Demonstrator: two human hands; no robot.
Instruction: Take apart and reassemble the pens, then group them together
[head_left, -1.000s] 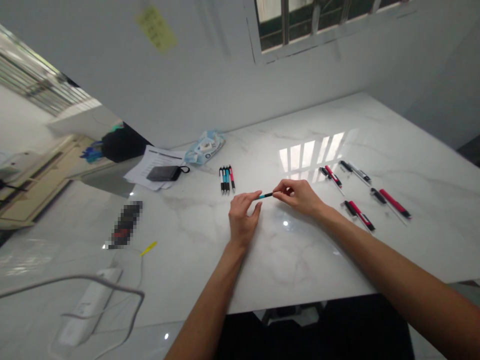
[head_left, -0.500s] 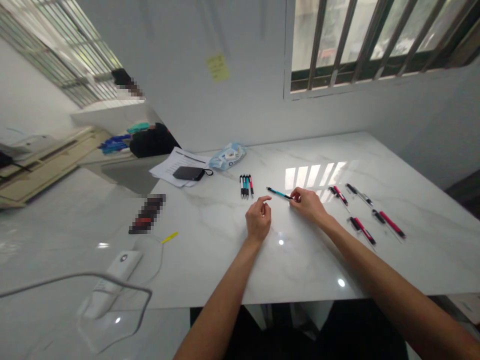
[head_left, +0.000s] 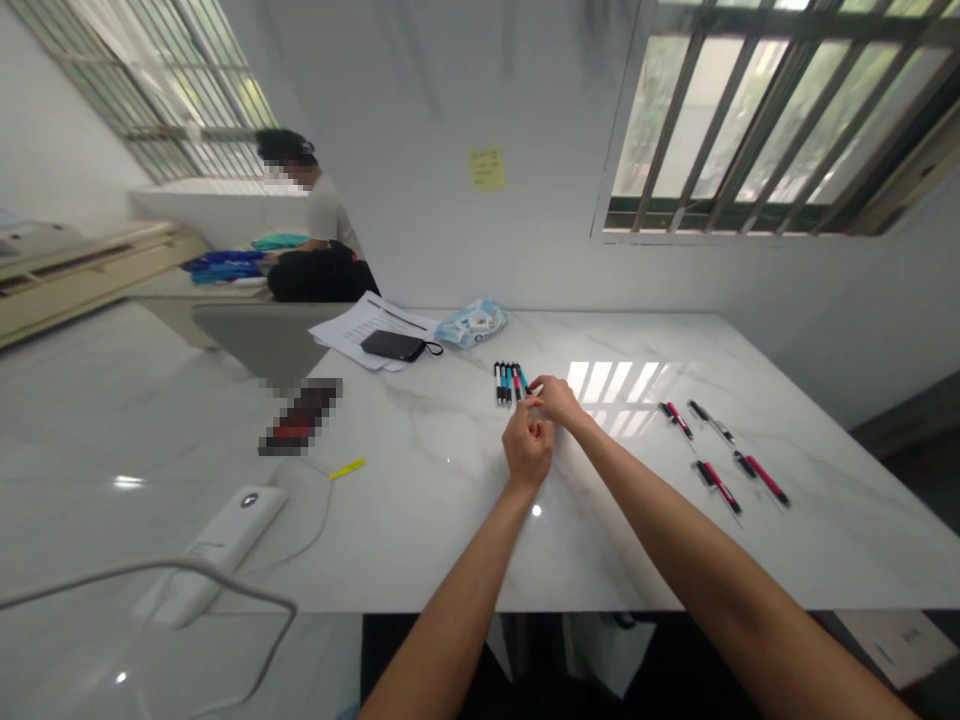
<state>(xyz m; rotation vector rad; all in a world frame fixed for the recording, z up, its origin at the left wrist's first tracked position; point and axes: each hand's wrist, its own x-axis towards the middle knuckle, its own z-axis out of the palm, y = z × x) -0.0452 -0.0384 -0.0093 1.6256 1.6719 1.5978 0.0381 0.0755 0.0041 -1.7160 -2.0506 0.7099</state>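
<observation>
A row of three assembled pens [head_left: 506,383] lies on the white marble table [head_left: 615,545]. My right hand [head_left: 559,400] reaches to the row's right side, with its fingertips pinched on the end of a blue pen [head_left: 523,379] that lies next to the row. Just in front of it, my left hand [head_left: 529,446] is curled into a loose fist above the table with nothing in it, and it almost touches the right hand.
Several red and black pen parts [head_left: 720,450] lie to the right. A wipes packet [head_left: 471,324], a black pouch [head_left: 394,346] on papers and a yellow piece [head_left: 346,468] lie to the left. A white power strip [head_left: 225,540] with its cable sits near left. A person [head_left: 315,205] works at the back.
My left hand let go of the blue pen. My right hand carried it leftward to the row of pens. The camera tilted up.
</observation>
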